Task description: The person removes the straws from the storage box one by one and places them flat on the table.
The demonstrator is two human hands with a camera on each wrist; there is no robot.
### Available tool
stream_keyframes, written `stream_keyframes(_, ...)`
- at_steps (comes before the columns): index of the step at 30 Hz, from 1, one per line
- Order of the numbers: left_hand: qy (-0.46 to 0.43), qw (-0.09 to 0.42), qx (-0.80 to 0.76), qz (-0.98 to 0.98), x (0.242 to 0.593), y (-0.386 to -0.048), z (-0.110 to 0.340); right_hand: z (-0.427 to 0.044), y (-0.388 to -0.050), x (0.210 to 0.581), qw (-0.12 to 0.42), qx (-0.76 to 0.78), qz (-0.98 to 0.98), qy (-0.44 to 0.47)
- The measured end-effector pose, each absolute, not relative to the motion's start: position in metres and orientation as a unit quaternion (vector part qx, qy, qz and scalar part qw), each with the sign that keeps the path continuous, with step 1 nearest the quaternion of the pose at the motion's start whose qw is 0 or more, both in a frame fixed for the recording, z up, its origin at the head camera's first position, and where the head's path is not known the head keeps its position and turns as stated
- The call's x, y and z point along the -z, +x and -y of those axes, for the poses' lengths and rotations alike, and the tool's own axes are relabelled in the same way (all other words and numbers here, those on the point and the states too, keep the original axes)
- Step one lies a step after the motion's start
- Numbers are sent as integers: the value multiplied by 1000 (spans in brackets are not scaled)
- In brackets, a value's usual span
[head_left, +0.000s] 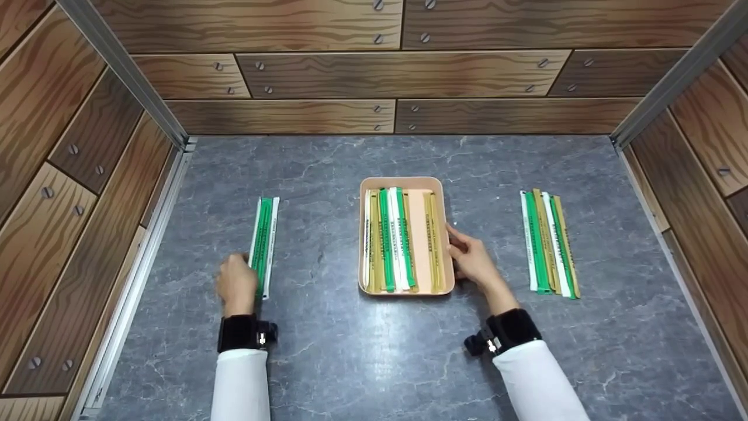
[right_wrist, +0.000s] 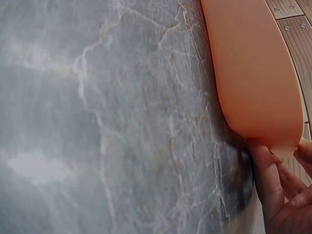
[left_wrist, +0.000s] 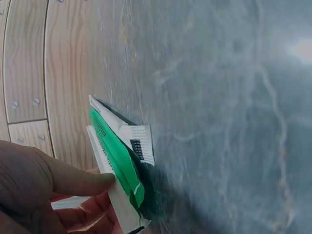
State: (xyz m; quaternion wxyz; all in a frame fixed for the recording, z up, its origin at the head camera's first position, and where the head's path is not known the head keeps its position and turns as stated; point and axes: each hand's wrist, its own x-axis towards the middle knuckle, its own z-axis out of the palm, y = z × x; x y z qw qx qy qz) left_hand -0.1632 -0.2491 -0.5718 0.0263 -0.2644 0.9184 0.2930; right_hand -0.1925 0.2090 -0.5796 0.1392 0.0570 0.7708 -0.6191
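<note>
Flat on the left of the table lies a bundle of slim stick packets, green and white. The left hand pinches the bundle's near left edge, its thumb on a white packet beside a green packet. In the middle stands a peach tray holding white, green and tan packets side by side, with a gap toward its right. The right hand holds the tray's right wall, thumb low on the outside and a fingertip at the rim. Its other fingers are partly hidden.
A second group of white, green and tan packets lies on the right of the grey marbled table. Wood-patterned panels wall in the back and both sides, with metal rails along the edges.
</note>
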Motion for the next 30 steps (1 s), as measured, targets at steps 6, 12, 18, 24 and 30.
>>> stream_keyframes(6, -274, 1, -278, -921, 570, -167, 243, -209, -193, 579, 133, 614, -776, 55)
stream_keyframes(12, -259, -33, -255, -931, 563, -170, 228, -209, -194, 581, 129, 605, -784, 48)
stream_keyframes(18, -193, -91, -251, -944, 549, -171, 200, -209, -195, 582, 125, 608, -783, 46)
stream_keyframes(24, -80, -124, -270, -952, 535, -173, 154, -209, -195, 582, 120, 608, -783, 51)
stream_keyframes(30, 21, -94, -320, -942, 529, -170, 101, -209, -193, 581, 119, 607, -785, 43)
